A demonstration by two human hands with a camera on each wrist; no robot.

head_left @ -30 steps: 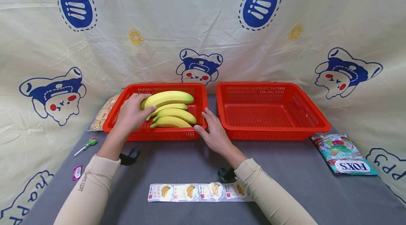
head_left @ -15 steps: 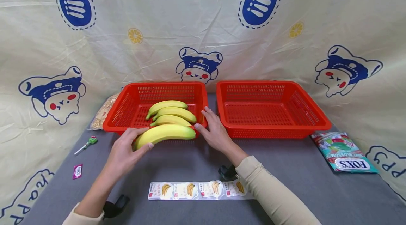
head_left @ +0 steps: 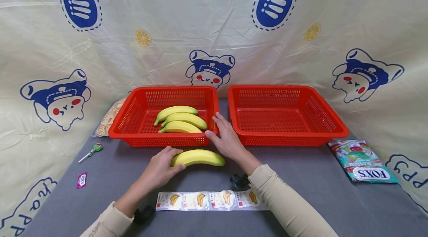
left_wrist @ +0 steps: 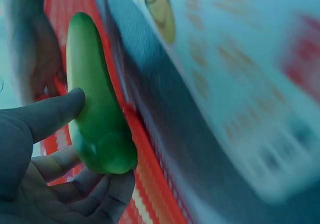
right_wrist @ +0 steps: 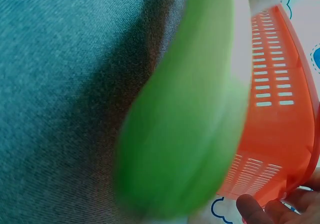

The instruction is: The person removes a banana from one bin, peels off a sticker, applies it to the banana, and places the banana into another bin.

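Observation:
My left hand point(head_left: 164, 168) grips a single yellow banana point(head_left: 198, 157) by its left end, in front of the left red basket point(head_left: 167, 141). In the left wrist view the thumb and fingers wrap that banana's point(left_wrist: 95, 99) near end. My right hand point(head_left: 228, 137) rests at the basket's right front corner, with its fingers over the rim. Inside this basket several more bananas point(head_left: 182, 119) lie side by side toward the right. Much of the right wrist view is filled by the held banana point(right_wrist: 185, 124), and the right fingertips point(right_wrist: 252, 209) show at the basket's edge.
A second red basket point(head_left: 287, 138) stands to the right. In front lies a strip of banana-picture packets point(head_left: 197, 201), its right end under the right sleeve. A lollipop point(head_left: 91, 152), a small purple packet point(head_left: 81, 180), a beige bag point(head_left: 110, 118) and a FOX'S bag point(head_left: 362, 162) flank the baskets.
My left hand has lifted the banana out of the left basket, over the front rim, then moved it right and closer to the packet strip. The right hand has stayed at the corner.

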